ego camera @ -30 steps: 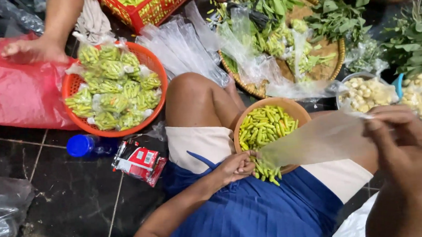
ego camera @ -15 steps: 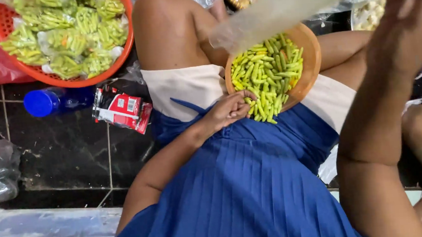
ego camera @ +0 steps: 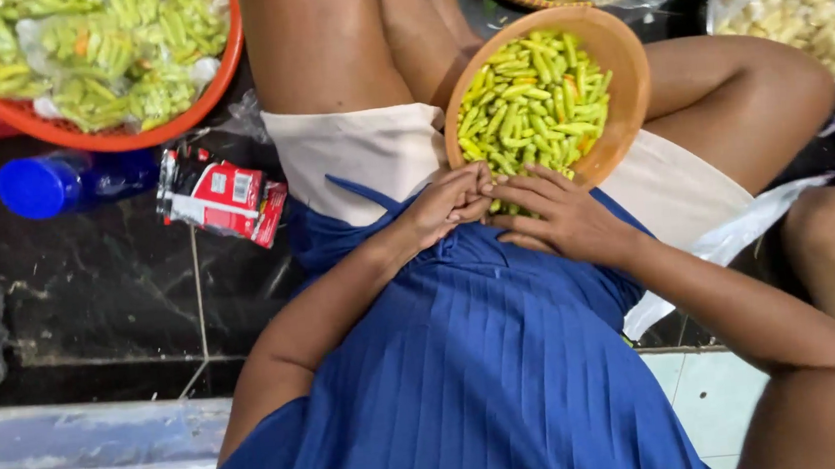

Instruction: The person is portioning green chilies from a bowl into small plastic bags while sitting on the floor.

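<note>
1. Right hand (ego camera: 565, 218) has come down from overhead since half a second ago; it now meets the left hand (ego camera: 450, 202) at the near rim of the wooden bowl (ego camera: 624, 79).
2. Left hand grip: fingers curled together, tips at the green chillies (ego camera: 532, 106) spilling over the rim; can't tell if it's pinching any.
3. Right hand grip: fingers spread, laid over the chillies at the rim.
4. Bowl sits tilted on the lap, against the blue pleated skirt (ego camera: 467, 360).
5. Floor left: red packet (ego camera: 221, 195), blue bottle (ego camera: 71, 180).
6. Farther: orange basket (ego camera: 142, 137) of bagged chillies.
</note>
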